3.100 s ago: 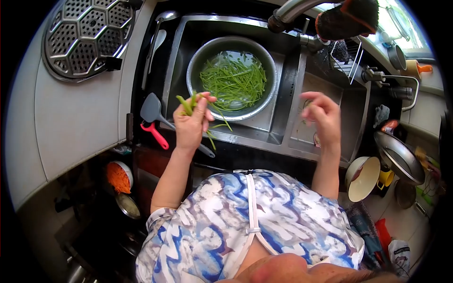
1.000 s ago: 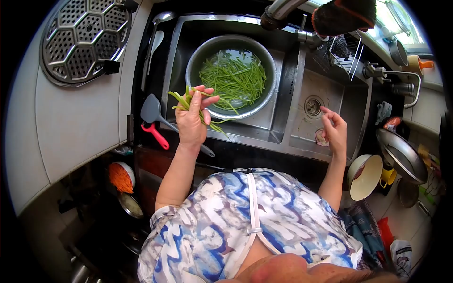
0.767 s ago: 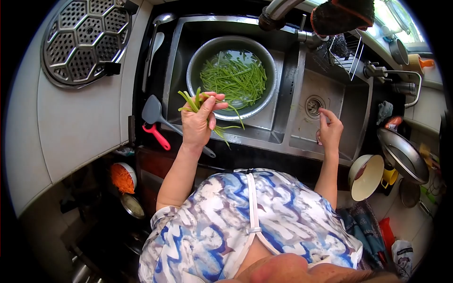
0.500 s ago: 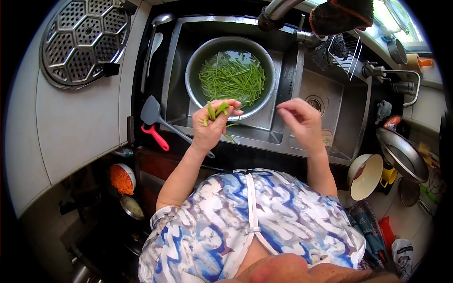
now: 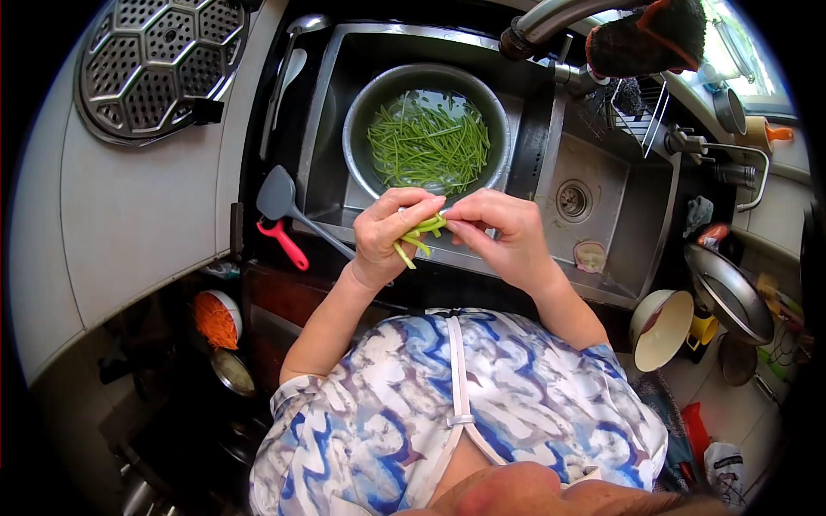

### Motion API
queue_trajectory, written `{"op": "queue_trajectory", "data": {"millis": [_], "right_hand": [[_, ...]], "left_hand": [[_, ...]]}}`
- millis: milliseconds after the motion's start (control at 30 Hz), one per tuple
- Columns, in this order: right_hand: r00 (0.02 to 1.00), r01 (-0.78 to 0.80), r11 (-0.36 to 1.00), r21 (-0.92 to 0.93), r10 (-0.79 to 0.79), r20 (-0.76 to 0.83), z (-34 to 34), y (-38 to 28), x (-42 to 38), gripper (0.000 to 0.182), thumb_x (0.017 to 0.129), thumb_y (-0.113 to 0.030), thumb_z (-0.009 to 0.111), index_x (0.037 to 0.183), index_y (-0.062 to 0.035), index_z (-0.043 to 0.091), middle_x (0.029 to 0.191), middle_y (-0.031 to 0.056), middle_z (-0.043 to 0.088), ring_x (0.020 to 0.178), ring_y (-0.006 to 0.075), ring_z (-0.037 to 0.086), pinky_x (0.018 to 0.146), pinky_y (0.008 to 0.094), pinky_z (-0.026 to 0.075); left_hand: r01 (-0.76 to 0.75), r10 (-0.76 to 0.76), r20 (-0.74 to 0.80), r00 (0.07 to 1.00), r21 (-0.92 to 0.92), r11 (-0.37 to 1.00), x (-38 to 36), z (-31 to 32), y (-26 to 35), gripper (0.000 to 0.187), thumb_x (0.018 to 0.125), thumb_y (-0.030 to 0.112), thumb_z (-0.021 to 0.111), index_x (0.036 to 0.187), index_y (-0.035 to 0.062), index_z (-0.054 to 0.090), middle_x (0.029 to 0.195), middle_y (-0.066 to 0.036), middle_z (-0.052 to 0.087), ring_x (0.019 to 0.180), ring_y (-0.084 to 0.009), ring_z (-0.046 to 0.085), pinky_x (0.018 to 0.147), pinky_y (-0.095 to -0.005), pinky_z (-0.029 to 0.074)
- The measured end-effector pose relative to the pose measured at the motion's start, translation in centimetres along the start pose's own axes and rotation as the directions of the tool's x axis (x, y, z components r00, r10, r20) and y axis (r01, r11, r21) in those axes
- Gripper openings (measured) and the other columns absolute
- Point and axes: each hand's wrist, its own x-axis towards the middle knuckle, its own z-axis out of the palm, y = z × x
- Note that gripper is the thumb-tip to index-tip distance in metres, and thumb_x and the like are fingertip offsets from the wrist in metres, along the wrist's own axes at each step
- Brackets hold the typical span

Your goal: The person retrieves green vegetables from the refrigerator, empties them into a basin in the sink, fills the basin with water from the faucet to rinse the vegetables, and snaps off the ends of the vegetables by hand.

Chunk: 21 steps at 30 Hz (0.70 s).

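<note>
A large metal bowl (image 5: 354, 153) of water sits in the left sink basin, with many cut green stems (image 5: 428, 142) floating in it. Just beyond its near rim, my left hand (image 5: 389, 234) is closed around a few green stalks (image 5: 416, 238). My right hand (image 5: 503, 232) meets it from the right, thumb and fingers pinched at the upper end of those stalks.
The right basin (image 5: 581, 185) has a drain and a pinkish round scrap. A grey spatula (image 5: 275, 194) and a red-handled peeler (image 5: 288, 245) lie left of the sink. The faucet (image 5: 551, 21) overhangs the back. A cream bowl (image 5: 662, 330) and a pan (image 5: 730, 292) stand right.
My right hand has moved left from above the right basin and now touches the stalks in my left hand. The stalks now point down towards me. The view has shifted slightly.
</note>
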Motion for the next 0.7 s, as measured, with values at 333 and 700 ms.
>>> {"op": "queue_trajectory", "data": {"millis": [333,700], "right_hand": [[0.983,0.163,0.972,-0.172,-0.174,-0.051,-0.2,-0.4,-0.8,0.010,0.073,0.004,0.066,0.082,-0.0004,0.063,0.073,0.0086,0.060,0.064,0.0178,0.062,0.057,0.0247,0.049],[0.995,-0.099,0.974,0.202,0.103,-0.010,-1.5,-0.2,-1.7,0.013,0.081,0.005,0.064,0.093,0.0018,0.067,0.085,0.0075,0.064,0.066,0.0104,0.063,0.055,0.0201,0.049]], "left_hand": [[-0.013,0.015,0.092,0.996,-0.024,1.000,-0.4,0.3,0.6,0.038,0.067,-0.005,0.067,0.103,0.0052,0.069,0.093,-0.011,0.064,0.081,-0.0233,0.064,0.069,-0.0284,0.053],[0.054,-0.029,0.111,0.993,-0.221,0.974,0.5,1.0,0.9,0.038,0.069,-0.009,0.065,0.106,0.0015,0.067,0.097,-0.013,0.066,0.087,-0.0226,0.065,0.073,-0.0284,0.053]]}}
